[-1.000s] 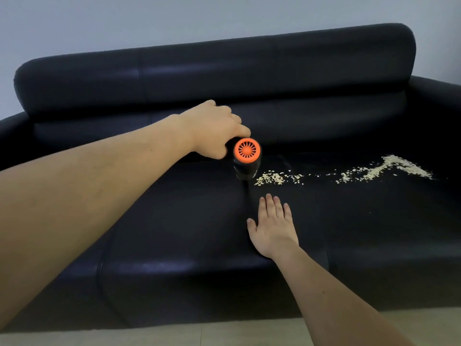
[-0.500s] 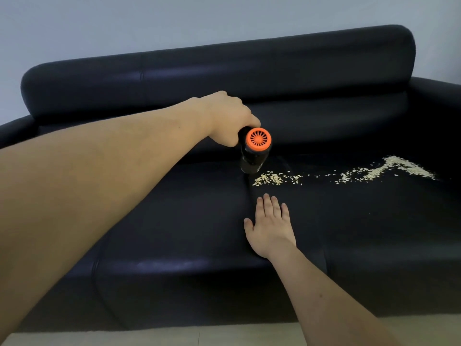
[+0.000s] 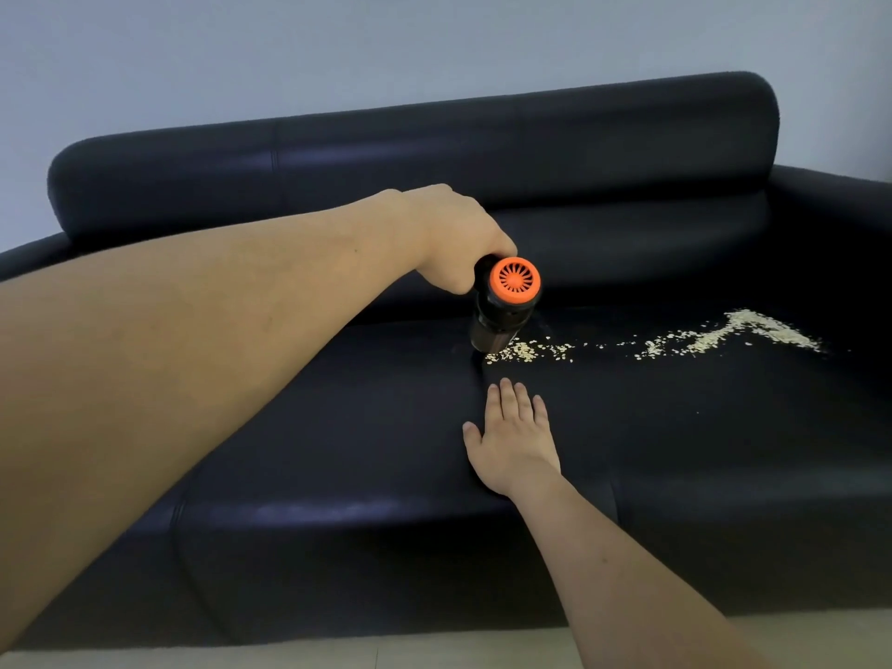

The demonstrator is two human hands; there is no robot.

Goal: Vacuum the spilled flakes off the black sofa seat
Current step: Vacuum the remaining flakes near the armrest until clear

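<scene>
Left hand (image 3: 453, 239) is the working grip: fingers wrapped around the handle of a small handheld vacuum (image 3: 502, 311), black body with an orange vented cap facing the camera. Vacuum points down, nozzle end at or just above the seat; actual contact is hidden by the body, can't tell.

Right hand (image 3: 514, 437) holds nothing: flat on the sofa seat (image 3: 338, 427), fingers straight and together, just in front of the near end of the spill.

Flakes (image 3: 675, 342): pale trail on the right seat cushion. Near end is a small clump right beside the nozzle, on its right side. From there a thinner scatter leads right to a denser heap, well apart from the vacuum and close to the right armrest.

Step, as I read it: nozzle placed at the left end of the trail, pickup barely begun. Nearly all the flakes look to be on the seat.

Next move calls for: keep the nozzle low and drag it slowly rightward along the trail to the heap. Light flakes on smooth leather-like upholstery will probably scatter if the pass is fast. The seam between cushions sits right by the nozzle, so flakes could slip in there.
</scene>
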